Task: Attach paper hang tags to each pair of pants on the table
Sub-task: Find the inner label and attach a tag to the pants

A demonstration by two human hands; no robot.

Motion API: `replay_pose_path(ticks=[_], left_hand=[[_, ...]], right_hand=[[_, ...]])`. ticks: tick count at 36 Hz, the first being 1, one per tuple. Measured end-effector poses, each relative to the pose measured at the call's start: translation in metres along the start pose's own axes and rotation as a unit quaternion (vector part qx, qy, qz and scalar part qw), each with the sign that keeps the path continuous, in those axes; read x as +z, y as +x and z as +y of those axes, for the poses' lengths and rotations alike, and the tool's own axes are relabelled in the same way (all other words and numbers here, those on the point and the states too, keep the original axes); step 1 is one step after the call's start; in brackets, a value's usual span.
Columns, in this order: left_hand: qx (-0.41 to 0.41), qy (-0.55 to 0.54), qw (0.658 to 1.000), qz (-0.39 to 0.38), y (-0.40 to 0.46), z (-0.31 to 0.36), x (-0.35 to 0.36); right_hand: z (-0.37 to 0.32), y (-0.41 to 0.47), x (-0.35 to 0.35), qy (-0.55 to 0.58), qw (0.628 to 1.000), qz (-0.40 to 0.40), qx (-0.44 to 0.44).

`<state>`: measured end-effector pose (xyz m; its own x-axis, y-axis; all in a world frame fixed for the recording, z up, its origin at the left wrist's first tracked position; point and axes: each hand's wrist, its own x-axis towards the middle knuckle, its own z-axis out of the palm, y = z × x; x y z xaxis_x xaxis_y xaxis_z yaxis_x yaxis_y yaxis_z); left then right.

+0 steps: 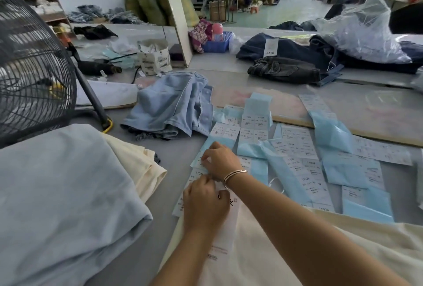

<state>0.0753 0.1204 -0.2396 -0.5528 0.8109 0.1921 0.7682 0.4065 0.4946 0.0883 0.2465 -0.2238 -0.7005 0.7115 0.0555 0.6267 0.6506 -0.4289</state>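
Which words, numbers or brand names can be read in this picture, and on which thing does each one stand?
"1103#": heads several small white labels on pale blue backing sheets spread on the grey table.
"DIAMANTIN", roughly, partly blurred: on the white printed paper bag beside the white pillar.
Black handwriting on the white paper hang tag lying on the dark denim: unreadable.
Small print under each "1103#", and red print on the long white tag under the hands: too small.

At lower centre, the left hand [204,205] presses a white tag [225,228] on cream pants [286,251]. The right hand [218,160], crossing above it, pinches label sheets [295,148]. A fan [29,68] fills the upper left.
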Motion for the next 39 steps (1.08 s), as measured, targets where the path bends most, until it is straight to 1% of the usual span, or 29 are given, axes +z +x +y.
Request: replay_pose_path(ticks=[2, 5, 8, 10, 12, 14, 17, 18, 20, 22, 25, 28, 30, 32, 33, 34, 35, 36, 39], left_hand=[[-0.006, 0.002, 1.0, -0.01, 0.0, 0.001, -0.002], [-0.012, 0.004, 1.0, -0.012, -0.002, 0.004, -0.002], [-0.025, 0.002, 1.0, -0.017, -0.003, 0.006, -0.003], [-0.033, 0.001, 0.999, -0.03, -0.003, 0.006, -0.003], [-0.039, -0.014, 0.999, -0.032, -0.003, 0.006, -0.004], [-0.041, -0.032, 0.998, -0.03, -0.003, 0.007, -0.006], [-0.038, -0.036, 0.998, -0.027, -0.004, 0.009, -0.008], [-0.038, -0.038, 0.998, -0.024, -0.004, 0.009, -0.009], [-0.036, -0.041, 0.998, -0.017, -0.004, 0.009, -0.009], [-0.027, -0.037, 0.999, -0.003, -0.004, 0.009, -0.009], [-0.021, -0.041, 0.999, 0.01, -0.005, 0.01, -0.008], [-0.026, -0.033, 0.999, 0.0, -0.004, 0.009, -0.006], [-0.025, -0.022, 0.999, -0.01, -0.004, 0.007, -0.005], [-0.03, -0.007, 0.999, -0.02, -0.002, 0.005, -0.003], [-0.032, -0.003, 0.999, -0.021, -0.001, 0.004, -0.003], [-0.033, -0.002, 0.999, -0.022, -0.002, 0.005, -0.002], [-0.033, -0.002, 0.999, -0.019, -0.002, 0.005, -0.002], [-0.035, -0.005, 0.999, -0.015, -0.003, 0.006, -0.002], [-0.049, -0.038, 0.998, -0.003, -0.003, 0.005, -0.003]], right_hand=[[0.004, -0.003, -0.006, -0.01, 0.998, -0.043, -0.052], [0.01, -0.005, -0.019, -0.065, 0.99, -0.102, -0.078], [0.013, -0.005, -0.025, -0.114, 0.979, -0.137, -0.102], [0.012, -0.008, -0.024, -0.131, 0.975, -0.134, -0.118], [0.012, -0.013, -0.019, -0.145, 0.971, -0.109, -0.156], [0.011, -0.019, -0.015, -0.124, 0.975, -0.088, -0.16], [0.009, -0.022, -0.013, -0.107, 0.981, -0.069, -0.144], [0.008, -0.022, -0.013, -0.099, 0.985, -0.061, -0.126], [0.005, -0.021, -0.012, -0.05, 0.996, -0.04, -0.056], [0.002, -0.018, -0.011, -0.008, 0.999, -0.033, 0.001], [0.0, -0.01, -0.012, 0.031, 0.997, -0.059, 0.043], [0.003, -0.003, -0.017, 0.11, 0.985, -0.092, 0.09], [0.003, 0.002, -0.017, 0.14, 0.976, -0.113, 0.121], [0.003, 0.007, -0.017, 0.17, 0.964, -0.119, 0.165], [0.005, 0.009, -0.018, 0.212, 0.952, -0.105, 0.194], [0.008, 0.011, -0.022, 0.276, 0.931, -0.085, 0.224], [0.01, 0.013, -0.027, 0.348, 0.902, -0.055, 0.251], [0.015, 0.015, -0.034, 0.4, 0.878, -0.024, 0.262], [0.028, 0.013, -0.06, 0.532, 0.801, 0.103, 0.255]])
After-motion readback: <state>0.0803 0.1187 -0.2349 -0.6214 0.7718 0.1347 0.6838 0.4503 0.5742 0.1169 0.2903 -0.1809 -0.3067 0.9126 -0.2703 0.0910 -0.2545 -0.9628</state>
